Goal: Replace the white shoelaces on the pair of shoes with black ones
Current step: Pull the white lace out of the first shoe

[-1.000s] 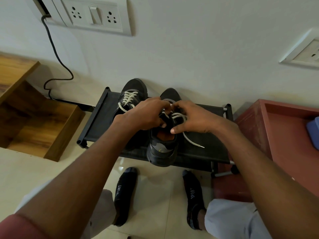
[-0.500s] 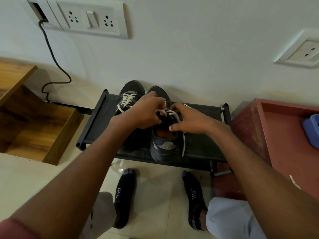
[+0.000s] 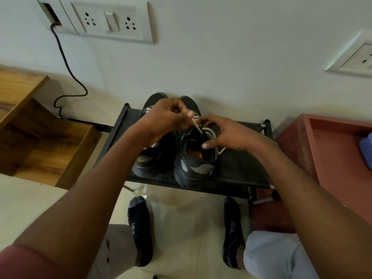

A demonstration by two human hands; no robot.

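left grip: left hand (image 3: 167, 117) pinches white cord shoelace (image 3: 198, 127), pulled taut up-left from black right-side sneaker (image 3: 194, 156)
right grip: right hand (image 3: 227, 133) fingers curled at eyelets, contact unclear
nearer: both

Off-white wall (image 3: 221, 47) carries a socket-and-switch plate (image 3: 108, 20) upper left, cable (image 3: 66, 63) trailing down. Glossy cream tile floor (image 3: 181, 228). Wooden unit (image 3: 40, 137) left; red cabinet (image 3: 332, 158) right.

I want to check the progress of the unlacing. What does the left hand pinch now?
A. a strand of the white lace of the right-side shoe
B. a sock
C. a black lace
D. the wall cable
A: the left hand pinches a taut white lace strand rising from the right-side shoe.
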